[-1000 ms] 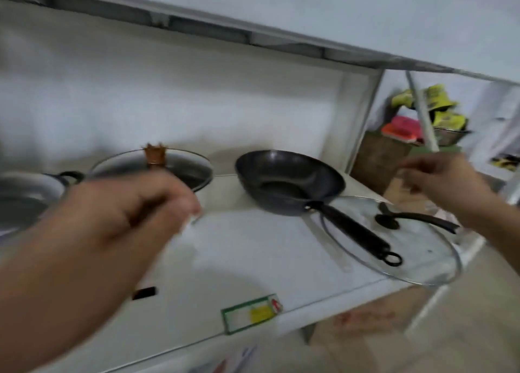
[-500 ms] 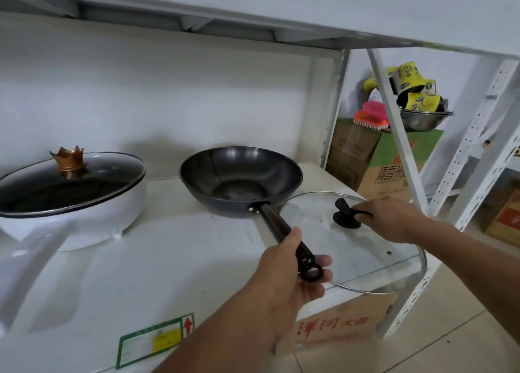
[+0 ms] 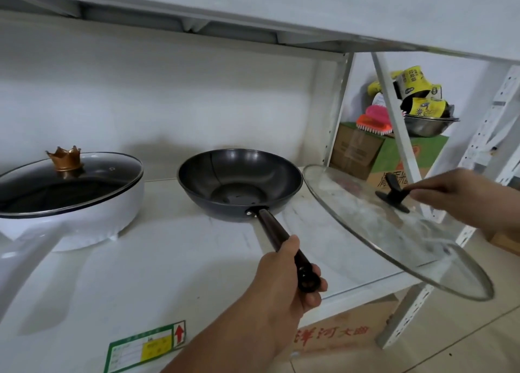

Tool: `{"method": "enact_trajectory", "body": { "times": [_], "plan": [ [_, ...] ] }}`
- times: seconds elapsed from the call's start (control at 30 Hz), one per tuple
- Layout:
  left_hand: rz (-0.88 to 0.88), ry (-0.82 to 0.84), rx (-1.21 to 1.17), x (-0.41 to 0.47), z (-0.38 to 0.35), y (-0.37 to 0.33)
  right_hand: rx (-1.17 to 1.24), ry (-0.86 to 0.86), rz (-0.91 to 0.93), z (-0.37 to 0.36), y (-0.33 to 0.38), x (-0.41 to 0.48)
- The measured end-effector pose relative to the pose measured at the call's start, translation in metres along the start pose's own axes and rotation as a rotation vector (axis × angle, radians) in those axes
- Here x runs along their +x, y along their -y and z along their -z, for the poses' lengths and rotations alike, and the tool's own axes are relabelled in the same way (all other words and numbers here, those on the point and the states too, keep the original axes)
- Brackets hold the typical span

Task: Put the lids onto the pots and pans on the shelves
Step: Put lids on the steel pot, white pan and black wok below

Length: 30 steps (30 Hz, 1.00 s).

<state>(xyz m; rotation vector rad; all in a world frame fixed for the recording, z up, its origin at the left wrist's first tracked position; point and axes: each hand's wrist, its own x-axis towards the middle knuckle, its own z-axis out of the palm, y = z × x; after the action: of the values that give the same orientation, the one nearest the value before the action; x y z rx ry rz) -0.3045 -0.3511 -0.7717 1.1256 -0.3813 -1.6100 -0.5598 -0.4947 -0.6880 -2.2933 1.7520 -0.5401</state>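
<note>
A dark wok [image 3: 239, 185] sits uncovered in the middle of the white shelf [image 3: 168, 265]. My left hand [image 3: 284, 282] grips the end of its long dark handle. My right hand [image 3: 455, 195] holds the black knob of a large glass lid [image 3: 374, 226], which hangs tilted in the air to the right of the wok, its left edge high near the wok's rim. At the left stands a white pan [image 3: 70, 203] with a glass lid [image 3: 67, 181] bearing a gold crown knob on it.
The shelf above hangs low over the pans. A white upright post [image 3: 336, 110] and a slanted brace [image 3: 394, 119] stand at the shelf's right end. Behind them are cardboard boxes [image 3: 363, 150], a steel bowl [image 3: 427, 124] with yellow packets, and brushes. A green label [image 3: 146, 347] marks the shelf's front edge.
My right hand has lifted the glass lid off the shelf and tilted it up beside the wok. My left hand moved from near the white pan to the wok handle and still holds it.
</note>
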Motion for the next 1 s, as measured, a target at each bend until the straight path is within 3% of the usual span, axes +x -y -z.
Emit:
{"method": "enact_trajectory", "body": {
  "times": [0.23,0.47,1.0],
  "plan": [
    [-0.003,-0.015,0.002,0.007,0.0,0.005,-0.067,-0.026,0.19,0.007,0.094,0.053],
    [-0.001,-0.021,0.021,0.012,0.001,0.003,-0.149,0.028,0.289,-0.048,0.172,0.144],
    [-0.087,0.045,0.197,0.013,0.006,0.002,-0.14,0.038,0.173,-0.141,0.228,0.198]
  ]
}}
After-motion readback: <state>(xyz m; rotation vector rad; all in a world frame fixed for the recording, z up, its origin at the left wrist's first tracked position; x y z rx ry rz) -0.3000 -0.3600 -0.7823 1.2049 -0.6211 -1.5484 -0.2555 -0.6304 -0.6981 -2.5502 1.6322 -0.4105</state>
